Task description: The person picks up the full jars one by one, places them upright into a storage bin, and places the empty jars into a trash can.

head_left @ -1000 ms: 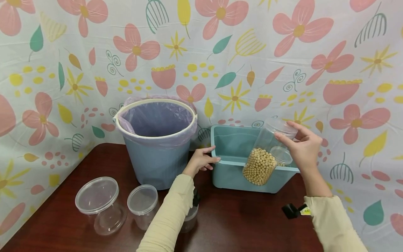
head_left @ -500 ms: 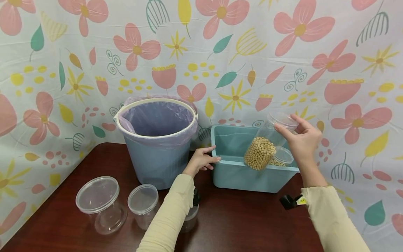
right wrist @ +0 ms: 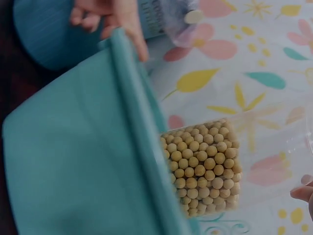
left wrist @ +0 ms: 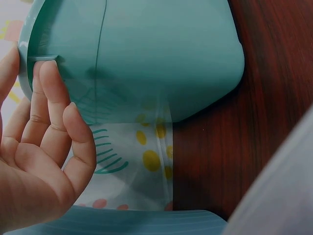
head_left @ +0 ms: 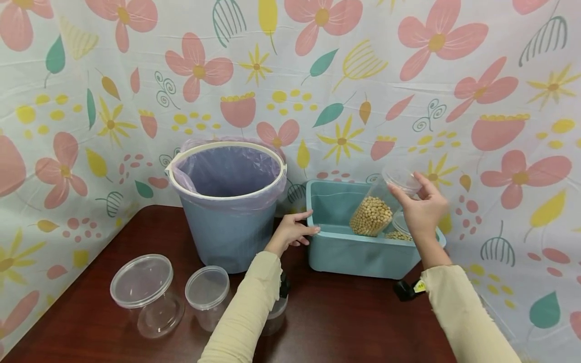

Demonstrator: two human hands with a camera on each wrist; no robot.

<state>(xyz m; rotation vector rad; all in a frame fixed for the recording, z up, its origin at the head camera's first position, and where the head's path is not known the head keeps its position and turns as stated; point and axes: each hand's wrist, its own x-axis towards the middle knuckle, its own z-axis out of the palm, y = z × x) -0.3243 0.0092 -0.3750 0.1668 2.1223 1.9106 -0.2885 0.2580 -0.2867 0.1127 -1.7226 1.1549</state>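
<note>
a: nearest, what sits on the table (head_left: 345,322)?

b: two clear tubs (head_left: 146,294), lids on, at the front left.

a: and the hands?

b: the left hand (head_left: 290,233) rests with straight fingers on the bin (head_left: 358,254) rim, beside the bucket (head_left: 228,201). the right hand (head_left: 419,212) grips a jar (head_left: 380,204) of beans by its top, tilted above the bin's inside.

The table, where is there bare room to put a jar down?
The table is bare between the two sleeves, in front of the teal bin. It is crowded front left, where two lidded clear jars stand before the blue bucket.
</note>
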